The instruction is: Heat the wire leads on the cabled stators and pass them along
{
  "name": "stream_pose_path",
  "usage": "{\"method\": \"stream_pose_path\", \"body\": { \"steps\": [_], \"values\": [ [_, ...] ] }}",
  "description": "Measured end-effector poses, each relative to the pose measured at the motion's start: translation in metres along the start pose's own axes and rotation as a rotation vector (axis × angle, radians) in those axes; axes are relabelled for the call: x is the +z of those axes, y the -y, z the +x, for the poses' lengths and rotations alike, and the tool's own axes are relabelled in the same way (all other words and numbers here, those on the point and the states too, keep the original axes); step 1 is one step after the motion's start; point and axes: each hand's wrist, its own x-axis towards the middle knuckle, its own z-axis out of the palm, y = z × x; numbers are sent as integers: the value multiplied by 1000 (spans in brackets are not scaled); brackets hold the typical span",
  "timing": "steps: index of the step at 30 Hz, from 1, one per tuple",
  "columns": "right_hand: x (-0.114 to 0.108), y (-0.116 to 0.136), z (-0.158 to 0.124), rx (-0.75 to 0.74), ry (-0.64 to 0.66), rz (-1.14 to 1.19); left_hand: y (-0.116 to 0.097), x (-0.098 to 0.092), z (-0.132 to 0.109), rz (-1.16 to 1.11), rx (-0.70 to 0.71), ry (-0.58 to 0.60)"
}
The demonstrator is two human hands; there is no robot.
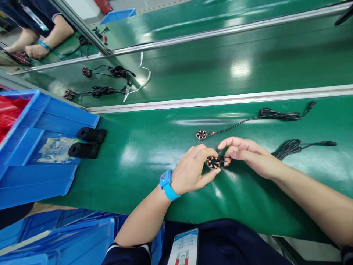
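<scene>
My left hand (191, 169), with a blue wrist strap (168, 185), grips a round motor stator (213, 162) by its rim between thumb and fingers. Copper windings ring the stator's open middle. Thin leads run from its right side to my right hand (252, 156), whose thumb and fingertips are closed on the wires (227, 160). The black cable bundle (289, 148) of this stator lies partly behind my right forearm. Just beyond my hands, a second stator (201, 135) rests flat on the green mat, joined to a coiled black cable (280, 114).
Blue bins (49, 147) stand at the left, with two black cylindrical parts (86, 150) beside them. Past the metal rail (220, 99) lie two more stators with cables (104, 91) and a white strip (149, 77). A co-worker's hands (37, 51) show at the upper left.
</scene>
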Motion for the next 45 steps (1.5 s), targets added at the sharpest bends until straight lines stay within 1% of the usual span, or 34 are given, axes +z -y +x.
{"method": "stream_pose_path", "body": {
  "steps": [5, 7, 9, 13, 15, 20, 23, 27, 29, 32, 35, 39, 42, 45],
  "values": [
    [-8, -6, 1, 21, -6, -250, 13, -2, 4, 120, -137, 223],
    [-9, -9, 2, 26, -13, -340, 16, -1, 4, 117, -163, 268],
    [-8, -11, 2, 22, -19, -403, 17, 1, 4, 92, -168, 242],
    [-9, -11, 2, 19, -13, -463, 15, 8, 4, 119, -145, 100],
    [-9, -11, 2, 23, -5, -479, 15, 12, 3, 152, -130, 58],
    [-10, -10, 1, 12, 12, -496, 16, 17, 2, 154, -130, 9],
    [-11, -9, 1, 11, 0, -556, 17, 17, 1, 144, -124, 0],
    [-13, -7, 0, -20, -28, -644, 19, 12, 1, 151, -129, -1],
    [-15, -7, -1, -49, -31, -661, 19, 6, 1, 158, -131, -3],
    [-18, -5, -3, -81, -38, -690, 17, -4, 2, 177, -95, 1],
    [-25, -1, -7, -118, -58, -845, 16, -11, 1, 207, -50, 82],
    [-40, 2, -12, -183, -97, -1089, 15, -13, 1, 272, -23, 190],
    [-50, 1, -14, -197, -76, -1154, 15, -14, 1, 355, -12, 210],
    [-53, 0, -14, -204, -77, -1194, 17, -15, 0, 411, -18, 193]
  ]
}}
